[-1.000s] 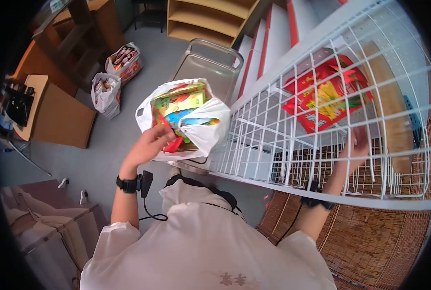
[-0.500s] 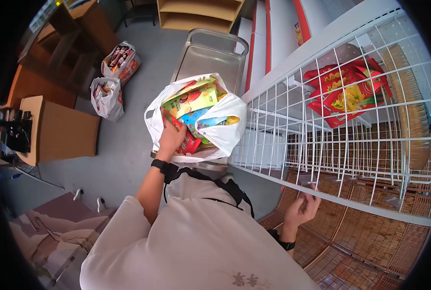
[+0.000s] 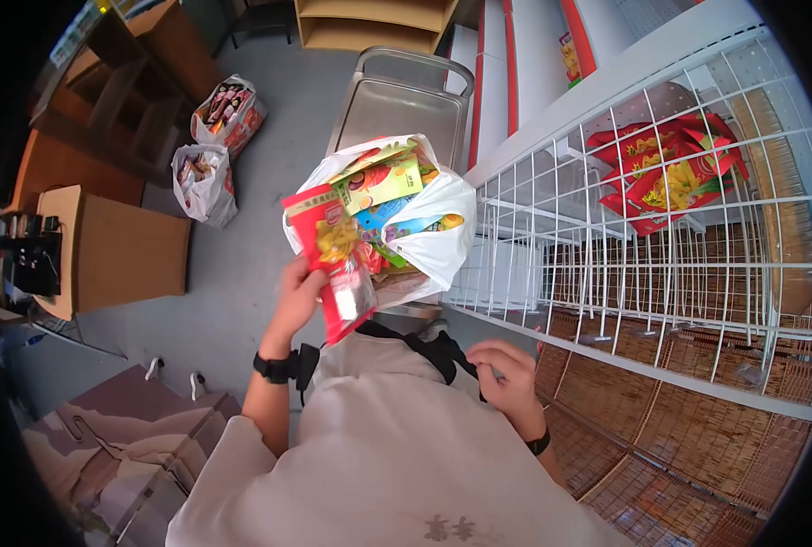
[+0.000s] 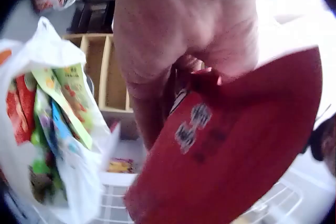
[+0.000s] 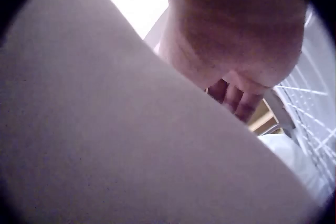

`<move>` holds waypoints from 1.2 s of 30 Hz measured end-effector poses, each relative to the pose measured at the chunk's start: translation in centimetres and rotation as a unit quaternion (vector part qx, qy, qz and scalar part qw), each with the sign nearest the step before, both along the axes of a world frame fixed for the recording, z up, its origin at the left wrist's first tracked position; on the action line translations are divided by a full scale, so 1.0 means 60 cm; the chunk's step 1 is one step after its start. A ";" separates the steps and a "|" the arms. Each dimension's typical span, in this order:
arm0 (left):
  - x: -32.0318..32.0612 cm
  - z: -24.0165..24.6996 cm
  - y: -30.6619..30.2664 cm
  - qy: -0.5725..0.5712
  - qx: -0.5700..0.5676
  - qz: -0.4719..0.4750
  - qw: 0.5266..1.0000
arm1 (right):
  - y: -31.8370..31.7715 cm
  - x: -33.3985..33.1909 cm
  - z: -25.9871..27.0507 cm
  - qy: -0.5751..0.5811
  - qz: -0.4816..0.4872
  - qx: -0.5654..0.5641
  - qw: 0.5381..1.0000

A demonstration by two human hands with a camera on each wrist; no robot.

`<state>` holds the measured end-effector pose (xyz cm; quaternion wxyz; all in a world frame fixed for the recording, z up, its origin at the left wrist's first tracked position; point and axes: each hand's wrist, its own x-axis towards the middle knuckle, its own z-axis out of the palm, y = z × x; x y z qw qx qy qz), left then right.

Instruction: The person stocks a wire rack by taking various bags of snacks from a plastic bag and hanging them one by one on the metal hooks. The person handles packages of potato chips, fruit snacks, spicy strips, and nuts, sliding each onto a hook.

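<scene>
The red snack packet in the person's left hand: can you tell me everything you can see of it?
The flat, shiny red snack packet looks like flexible plastic or foil, with a yellow food picture, a pale band at one end and a silvery patch. The person's left hand grips one long edge, holding it tilted beside the white plastic shopping bag; whether the two touch is unclear.

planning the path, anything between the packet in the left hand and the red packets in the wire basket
Yes: in the head view, the white bag lies between the held packet and the wire basket, whose wires cross in front of the red packets. The basket's open side is unclear.
</scene>
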<state>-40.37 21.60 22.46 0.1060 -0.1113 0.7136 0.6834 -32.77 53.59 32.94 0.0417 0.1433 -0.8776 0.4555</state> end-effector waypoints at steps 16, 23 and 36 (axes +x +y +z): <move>-0.045 0.120 0.253 -0.091 0.394 -0.667 0.625 | 0.048 -0.073 0.127 -0.178 0.281 -0.418 0.845; -0.033 0.264 0.355 0.297 0.068 -0.721 0.622 | 0.216 0.057 0.212 0.145 -0.031 -0.523 0.840; 0.073 0.338 0.635 0.215 0.301 -0.154 0.916 | 0.388 -0.047 0.294 0.014 -0.113 -0.179 0.977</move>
